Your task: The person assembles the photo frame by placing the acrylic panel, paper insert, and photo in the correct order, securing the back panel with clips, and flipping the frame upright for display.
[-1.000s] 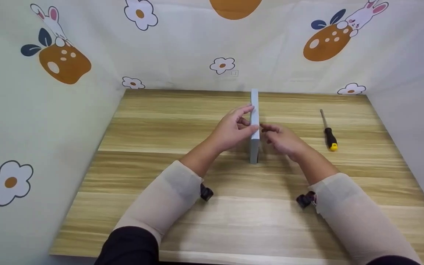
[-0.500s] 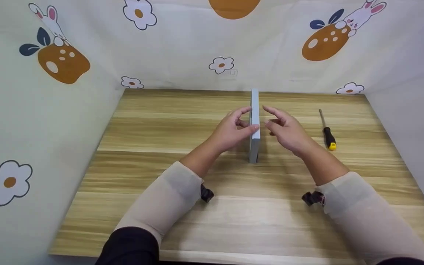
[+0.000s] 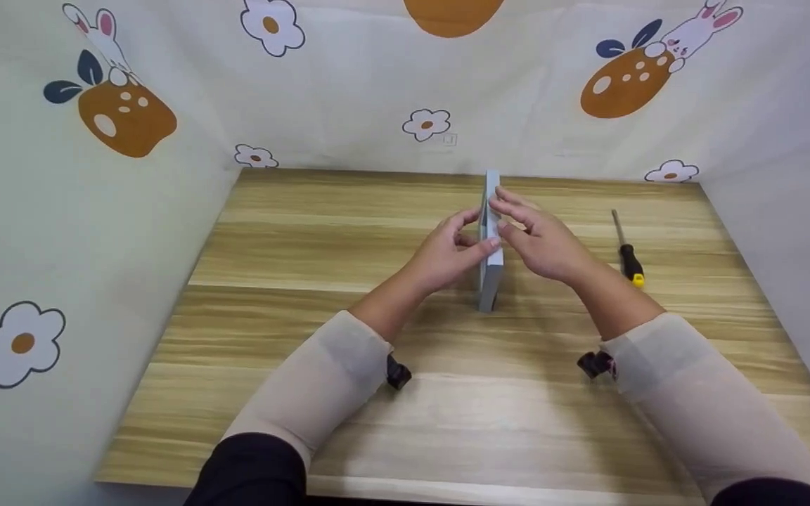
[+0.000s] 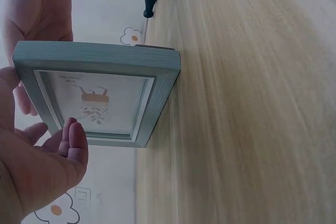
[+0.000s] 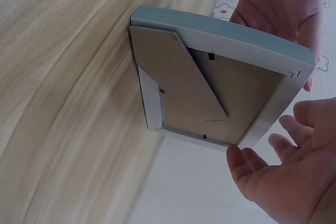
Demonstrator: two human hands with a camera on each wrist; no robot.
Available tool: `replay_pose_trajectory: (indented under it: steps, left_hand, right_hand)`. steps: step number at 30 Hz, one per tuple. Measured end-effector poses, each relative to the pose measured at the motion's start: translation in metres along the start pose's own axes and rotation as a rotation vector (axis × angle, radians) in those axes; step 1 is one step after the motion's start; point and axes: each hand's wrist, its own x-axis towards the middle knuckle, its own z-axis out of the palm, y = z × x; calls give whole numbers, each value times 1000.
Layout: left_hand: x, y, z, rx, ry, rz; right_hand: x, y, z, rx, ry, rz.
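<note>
A picture frame (image 3: 491,289) with a blue-grey border stands on its edge on the wooden table, its narrow side toward me. My left hand (image 3: 447,256) holds it from the left, thumb on the top edge, fingers by the front face. From the right, my right hand (image 3: 549,242) reaches the frame's top edge with loosely bent fingers; its fingertips (image 5: 236,156) lie at a far corner in the right wrist view. The front shows a printed sheet (image 4: 94,103) inside the border. On the brown back lies a slanted stand leg (image 5: 168,61).
A screwdriver (image 3: 630,263) with a black and yellow handle lies on the table (image 3: 306,232) to the right. Curtains (image 3: 349,91) printed with flowers and rabbits surround the table at the back and sides.
My right hand has moved up from low beside the frame's back, its fingers spreading, and now meets the top edge. The frame has shifted slightly right; my left hand keeps its hold.
</note>
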Motion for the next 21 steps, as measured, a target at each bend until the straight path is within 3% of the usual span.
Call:
replay_pose_trajectory:
  steps: [13,21]
  left_hand:
    - [1,0,6,57,12,-61]
    - [3,-3,7,-35,21,-93]
  right_hand:
    - [0,4,-3,-66,16,37]
    - [-4,9,-9,-89,21,62]
